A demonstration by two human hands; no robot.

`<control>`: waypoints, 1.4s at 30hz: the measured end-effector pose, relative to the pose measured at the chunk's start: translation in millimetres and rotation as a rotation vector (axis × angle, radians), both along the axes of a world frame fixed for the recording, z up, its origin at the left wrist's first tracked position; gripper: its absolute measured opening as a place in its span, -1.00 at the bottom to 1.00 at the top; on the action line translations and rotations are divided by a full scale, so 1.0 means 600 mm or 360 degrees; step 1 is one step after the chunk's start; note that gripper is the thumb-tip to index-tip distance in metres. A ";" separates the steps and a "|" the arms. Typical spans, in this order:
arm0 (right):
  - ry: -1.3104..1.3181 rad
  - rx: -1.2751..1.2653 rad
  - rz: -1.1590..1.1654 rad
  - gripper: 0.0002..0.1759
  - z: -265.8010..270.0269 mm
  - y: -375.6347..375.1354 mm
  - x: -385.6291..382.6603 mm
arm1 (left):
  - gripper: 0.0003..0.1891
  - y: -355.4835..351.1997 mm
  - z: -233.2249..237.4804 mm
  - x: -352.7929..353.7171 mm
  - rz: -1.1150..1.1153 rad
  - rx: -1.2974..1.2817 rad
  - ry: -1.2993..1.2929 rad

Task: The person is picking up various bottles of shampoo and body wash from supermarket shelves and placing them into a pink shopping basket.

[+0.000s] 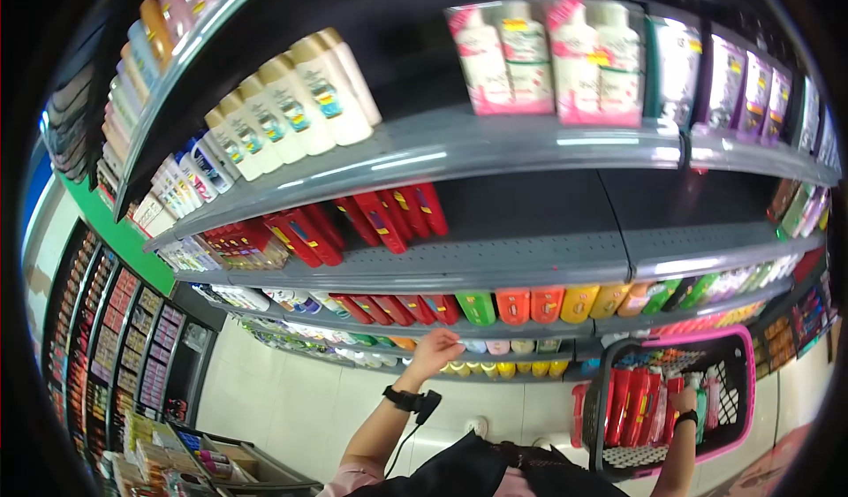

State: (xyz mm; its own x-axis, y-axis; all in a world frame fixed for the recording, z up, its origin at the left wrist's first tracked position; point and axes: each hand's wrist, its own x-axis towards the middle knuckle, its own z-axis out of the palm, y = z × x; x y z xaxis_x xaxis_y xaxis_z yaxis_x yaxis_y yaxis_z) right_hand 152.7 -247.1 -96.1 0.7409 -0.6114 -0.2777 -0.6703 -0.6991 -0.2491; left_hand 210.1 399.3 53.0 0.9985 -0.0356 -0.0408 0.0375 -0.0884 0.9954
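In the lower right of the frame, a black basket (752, 382) with a pink rim held red packages (622, 404) side by side; its walls probably kept them from toppling. The person's right hand (684, 399) reached in among them, near green-and-white items (712, 400); whether its fingers gripped anything could not be told. At lower centre, the left hand (438, 349) hung before the shelves, fingers loosely bent, nothing visible in them; whether the tips met was unclear. Red bottles (382, 221) stood on the middle shelf, seemingly grouped for display.

bright overhead light, shelf-edge glare, fisheye distortion
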 end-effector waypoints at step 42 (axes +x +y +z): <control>-0.1340 0.1032 0.1613 -0.46 0.570 0.827 0.317 | -0.39 0.106 0.214 0.147 0.1020 0.0766 -0.1318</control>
